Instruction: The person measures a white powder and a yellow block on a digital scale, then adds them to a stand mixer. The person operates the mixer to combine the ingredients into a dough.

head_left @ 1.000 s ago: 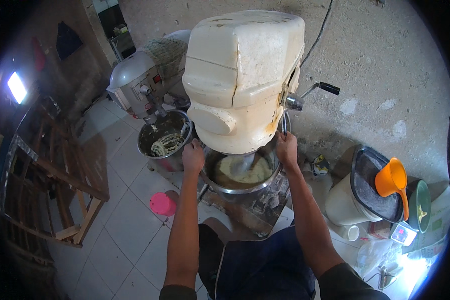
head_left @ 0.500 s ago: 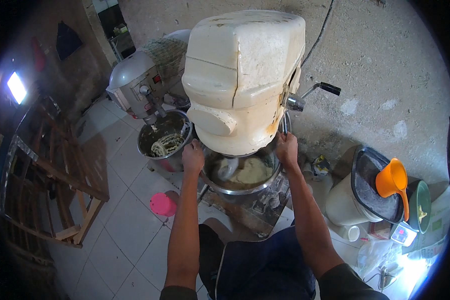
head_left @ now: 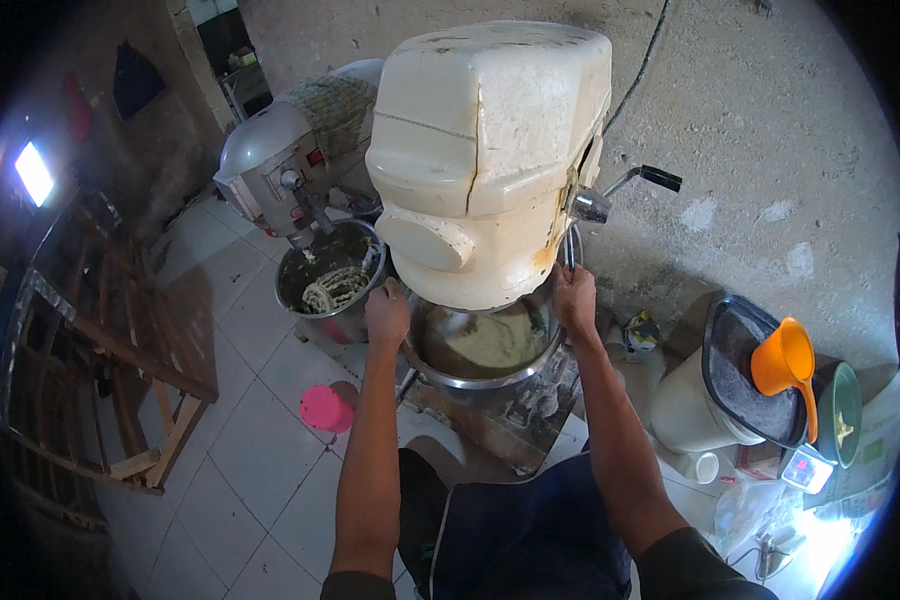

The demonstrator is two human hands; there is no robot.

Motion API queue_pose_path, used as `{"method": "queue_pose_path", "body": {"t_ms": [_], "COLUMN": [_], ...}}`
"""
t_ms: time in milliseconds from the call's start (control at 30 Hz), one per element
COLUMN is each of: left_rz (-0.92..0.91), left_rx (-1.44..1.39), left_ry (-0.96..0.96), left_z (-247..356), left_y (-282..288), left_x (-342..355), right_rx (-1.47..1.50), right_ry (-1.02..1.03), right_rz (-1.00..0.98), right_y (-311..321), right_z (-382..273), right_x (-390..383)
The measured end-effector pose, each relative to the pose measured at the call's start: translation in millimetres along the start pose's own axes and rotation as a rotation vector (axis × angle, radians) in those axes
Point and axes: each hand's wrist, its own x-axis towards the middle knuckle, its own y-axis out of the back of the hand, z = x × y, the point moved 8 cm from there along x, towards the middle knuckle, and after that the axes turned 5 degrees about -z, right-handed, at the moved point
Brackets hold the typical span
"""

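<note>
The big cream mixer head (head_left: 490,160) overhangs the steel bowl (head_left: 482,372), hiding its far rim, the beater and most fingertips, so grip on the right side is hard to read. Vs 1 s ago the bowl w/ pale dough (head_left: 485,340) sits about the same, both hands barely shifted. Left hand (head_left: 387,315) is closed on the bowl's left rim, right hand (head_left: 574,300) curled at its right rim by the column; bowl lies between the hands, pink cup (head_left: 327,408) below-left of left hand
</note>
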Motion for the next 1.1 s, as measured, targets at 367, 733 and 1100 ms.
{"method": "queue_pose_path", "body": {"t_ms": [367,733,1100], "left_rz": [-0.006,-0.025,0.003], "left_rx": [-0.019,-0.003,0.021], "left_ry": [0.016,-0.005,-0.135], "left_z": [-10.4,0.9,10.1], "left_y": [-4.7,-6.4,-2.7], "left_x": [4.3,1.7,1.8], "right_rx": [-0.020,0.001,0.102], "right_ry": [0.005,0.044,0.097], "right_rz": [0.024,0.020,0.006], "right_y": [-1.8,-1.0,-5.2], "right_z": [8.6,9.3,9.6], "right_x": [4.2,6.5,7.7]}}
